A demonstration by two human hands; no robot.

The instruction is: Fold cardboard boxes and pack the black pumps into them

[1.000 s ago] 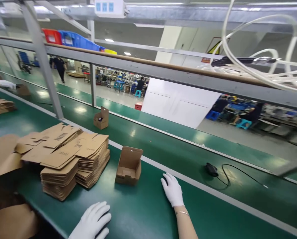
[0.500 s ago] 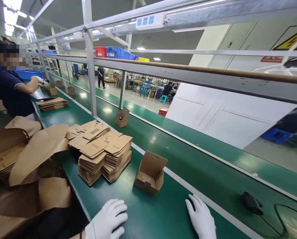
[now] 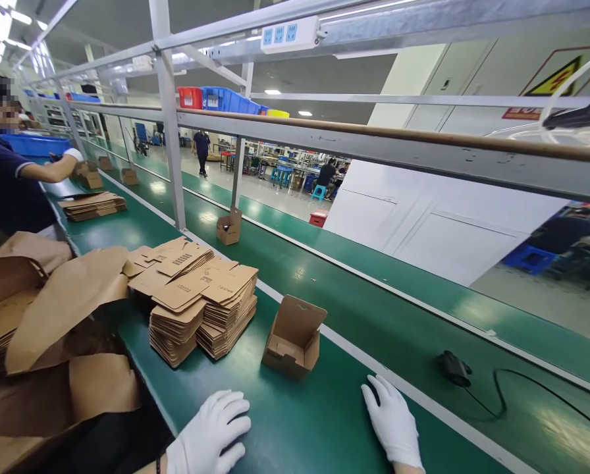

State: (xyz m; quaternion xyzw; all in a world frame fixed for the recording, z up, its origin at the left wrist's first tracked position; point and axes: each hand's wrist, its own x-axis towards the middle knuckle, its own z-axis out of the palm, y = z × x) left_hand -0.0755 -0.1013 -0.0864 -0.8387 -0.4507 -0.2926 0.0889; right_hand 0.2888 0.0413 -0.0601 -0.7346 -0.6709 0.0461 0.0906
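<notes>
Both my hands wear white gloves and rest on the green work surface (image 3: 305, 428). My left hand (image 3: 211, 434) lies at the near edge with fingers curled down, holding nothing. My right hand (image 3: 392, 424) lies flat with fingers stretched out, empty, just in front of the white strip beside the belt. A small folded brown carton (image 3: 292, 337) with its lid up stands between and a little beyond my hands. To its left lie two stacks of flat brown carton blanks (image 3: 201, 306).
Brown paper and more cardboard (image 3: 53, 316) fill the left. A black device with a cable (image 3: 454, 367) lies on the green belt (image 3: 374, 303) to the right. Another carton (image 3: 228, 227) rides farther up the belt. A person in dark blue (image 3: 8, 178) works at the left beside another blank stack (image 3: 92, 205).
The view has swung left and back slightly, bringing the co-worker at the left into sight. My hands stay resting on the surface. The far carton has moved along the belt.
</notes>
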